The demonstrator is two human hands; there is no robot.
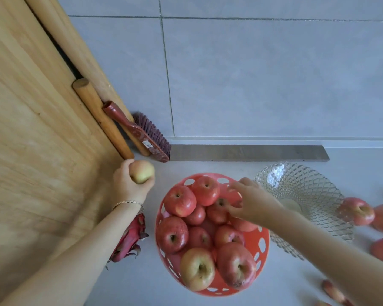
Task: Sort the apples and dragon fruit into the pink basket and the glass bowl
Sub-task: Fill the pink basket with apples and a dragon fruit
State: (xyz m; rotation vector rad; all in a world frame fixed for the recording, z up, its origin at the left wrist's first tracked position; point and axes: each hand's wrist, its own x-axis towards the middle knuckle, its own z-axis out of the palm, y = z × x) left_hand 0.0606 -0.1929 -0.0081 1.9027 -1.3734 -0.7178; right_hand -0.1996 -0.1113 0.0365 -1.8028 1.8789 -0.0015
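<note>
**Operator:** Which step is in hand?

**Guide:** Loading apples, as far as the layout shows. Your left hand grips a pale yellow-pink round apple, held off the grey tiled floor, up and to the left of the pink perforated plastic basket. Your right hand hovers over the far side of the heap of red apples in that basket. Its fingers are blurred, so it cannot be told whether they grip, touch or hold nothing.

**Operator:** Where are the other things?

**Guide:** The red scaly dragon fruit lies on the floor just left of the basket, partly under your left forearm. The clear cut-glass bowl stands just right of the basket, and no fruit shows in it. Loose red apples lie on the floor beyond the bowl.

**Operator:** What does the next move call for?

**Guide:** Probably this:
1. Carry the left-hand apple over the basket rim.
2. Seat it in a hollow between apples (the heap stands high, so an apple set on the crown may roll off).
3. Lift your forearm clear before you reach for the dragon fruit.
4. Take the dragon fruit round its body, not by its scales.
5. Lower it into the centre of the bowl, because a load on the flared rim could tip the bowl.
</note>
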